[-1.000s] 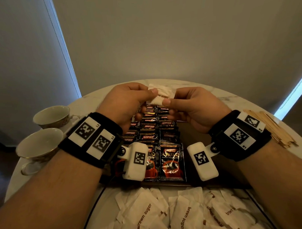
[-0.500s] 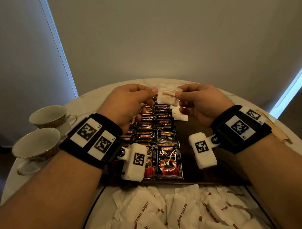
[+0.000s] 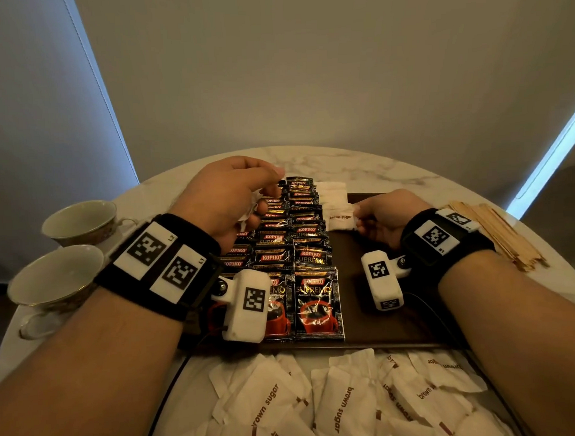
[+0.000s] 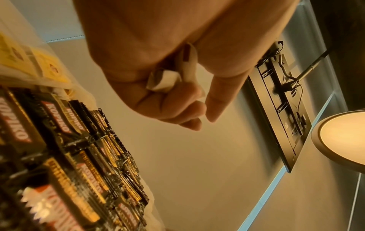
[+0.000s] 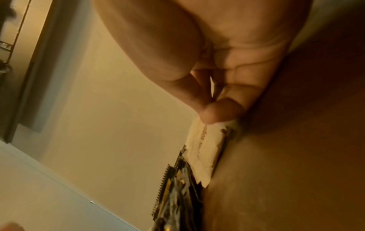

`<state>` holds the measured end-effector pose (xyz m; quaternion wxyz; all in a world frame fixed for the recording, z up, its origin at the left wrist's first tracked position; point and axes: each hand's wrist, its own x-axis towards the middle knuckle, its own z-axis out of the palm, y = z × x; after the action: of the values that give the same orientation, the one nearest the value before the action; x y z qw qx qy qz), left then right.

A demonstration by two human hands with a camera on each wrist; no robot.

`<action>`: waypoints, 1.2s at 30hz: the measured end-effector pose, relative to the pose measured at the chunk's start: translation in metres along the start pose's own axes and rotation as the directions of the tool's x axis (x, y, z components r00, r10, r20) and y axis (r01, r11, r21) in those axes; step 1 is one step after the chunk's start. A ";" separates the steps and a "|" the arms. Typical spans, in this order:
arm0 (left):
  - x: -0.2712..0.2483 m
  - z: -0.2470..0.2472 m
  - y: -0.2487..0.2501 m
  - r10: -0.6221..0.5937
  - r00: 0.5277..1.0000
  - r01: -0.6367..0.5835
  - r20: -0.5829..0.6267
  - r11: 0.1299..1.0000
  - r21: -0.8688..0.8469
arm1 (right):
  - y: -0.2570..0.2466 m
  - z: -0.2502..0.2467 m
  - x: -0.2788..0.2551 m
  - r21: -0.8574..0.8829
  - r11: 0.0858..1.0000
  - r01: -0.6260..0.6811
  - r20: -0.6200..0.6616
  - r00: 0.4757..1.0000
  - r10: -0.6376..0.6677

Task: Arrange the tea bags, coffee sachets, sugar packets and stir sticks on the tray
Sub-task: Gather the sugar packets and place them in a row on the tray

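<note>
A dark tray (image 3: pixel 374 312) holds two rows of black Kopiko coffee sachets (image 3: pixel 300 250), also in the left wrist view (image 4: pixel 59 156). To their right lie white brown sugar packets (image 3: pixel 334 196). My right hand (image 3: pixel 377 221) pinches the nearest brown sugar packet (image 3: pixel 340 220) by its right end, low on the tray; the right wrist view shows the thumb pressing this packet (image 5: pixel 205 143). My left hand (image 3: pixel 233 193) hovers over the coffee rows, fingers curled round more white sugar packets (image 4: pixel 168 79).
Loose brown sugar packets (image 3: pixel 335 405) are heaped on the marble table (image 3: pixel 359 163) in front of the tray. Wooden stir sticks (image 3: pixel 495 233) lie at the right. Two teacups (image 3: pixel 54 284) stand at the left. Yellow tea bags (image 4: pixel 39 62) show in the left wrist view.
My hands have parted. The right hand has brought one sugar packet down and right to the tray beside the coffee rows; the left hand stays raised with the other packets.
</note>
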<state>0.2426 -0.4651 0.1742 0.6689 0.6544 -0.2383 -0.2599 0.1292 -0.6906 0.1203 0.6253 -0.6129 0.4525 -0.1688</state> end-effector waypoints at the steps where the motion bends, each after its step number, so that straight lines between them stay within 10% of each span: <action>1: 0.000 0.000 0.000 -0.003 1.000 0.003 0.000 1.000 -0.001 | 0.000 0.001 -0.001 -0.012 1.000 0.008 0.004 1.000 -0.008; 21: -0.003 0.005 0.003 -0.072 0.996 0.071 -0.047 0.997 -0.023 | -0.009 0.013 -0.018 0.104 0.984 0.144 0.120 0.980 -0.156; 27: -0.006 0.006 0.004 -0.092 0.995 0.090 -0.044 0.995 -0.047 | -0.013 0.001 -0.006 0.128 0.965 0.228 -0.013 0.974 -0.228; 36: -0.006 0.005 0.003 -0.110 0.993 0.108 -0.036 0.992 -0.060 | -0.009 0.018 -0.005 0.289 0.953 0.089 0.121 0.984 -0.129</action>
<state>0.2343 -0.4648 0.1780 0.6772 0.6516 -0.1812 -0.2899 0.1437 -0.6773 0.1271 0.7259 -0.5519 0.3446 -0.2230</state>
